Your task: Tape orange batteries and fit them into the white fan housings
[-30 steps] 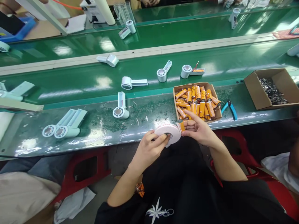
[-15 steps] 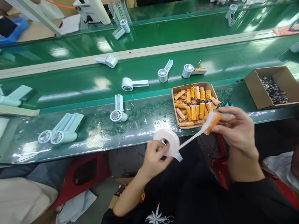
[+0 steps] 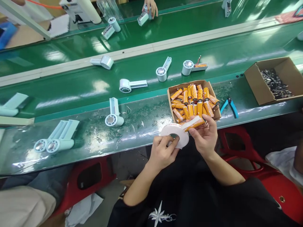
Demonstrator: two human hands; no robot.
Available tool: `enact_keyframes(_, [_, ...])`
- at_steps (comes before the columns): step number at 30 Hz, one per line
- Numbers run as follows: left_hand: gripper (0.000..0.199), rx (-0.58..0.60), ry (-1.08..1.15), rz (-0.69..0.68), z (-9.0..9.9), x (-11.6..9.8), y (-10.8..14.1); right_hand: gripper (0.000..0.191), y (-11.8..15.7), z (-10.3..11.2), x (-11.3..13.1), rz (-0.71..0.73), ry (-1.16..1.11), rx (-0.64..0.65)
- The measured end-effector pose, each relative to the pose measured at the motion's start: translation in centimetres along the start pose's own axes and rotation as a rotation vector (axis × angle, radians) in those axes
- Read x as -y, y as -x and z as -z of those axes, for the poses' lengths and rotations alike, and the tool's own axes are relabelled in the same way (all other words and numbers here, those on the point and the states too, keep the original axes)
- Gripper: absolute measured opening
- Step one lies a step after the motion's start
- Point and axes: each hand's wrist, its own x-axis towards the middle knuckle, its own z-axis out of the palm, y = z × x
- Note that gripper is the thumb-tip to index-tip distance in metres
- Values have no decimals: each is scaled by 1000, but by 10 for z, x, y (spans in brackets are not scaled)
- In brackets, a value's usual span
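Note:
My left hand [image 3: 163,151] is closed on a roll of white tape [image 3: 182,138], its fingers reaching into the core. In my right hand [image 3: 205,137] is an orange battery [image 3: 197,123], pinched between thumb and fingers. A strip of white tape lies along the battery's upper side, and its end meets the roll's edge. Right behind both hands stands a shallow cardboard box [image 3: 170,102] heaped with orange batteries [image 3: 189,97], some carrying white strips and thin wires.
Pale blue fan housings [image 3: 115,119] lie on the bench and the green belt [image 3: 94,85]. Blue-handled cutters [image 3: 229,107] rest right of the batteries, before a carton of small metal parts [image 3: 254,83]. Another person's hand [image 3: 151,7] holds a housing at the far side. Red stools [image 3: 248,151] stand below.
My right hand has come left and closer to the roll. The stretched tape between them has shortened, now lying along the battery. A co-worker's hand has appeared at the far side.

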Motion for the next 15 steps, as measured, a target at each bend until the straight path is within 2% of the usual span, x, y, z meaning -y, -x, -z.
enact_keyframes(4, [29,38,-61,-21,0,-4,3,58,2,1,3,-30,-27,66])
enact_keyframes(10, [28,-22,-74,13,-1,-5,6,56,0,4,6,51,-61,-134])
enact_keyframes(15, [32,-21,-60,-49,-3,-4,9,57,16,-3,1,30,-61,-39])
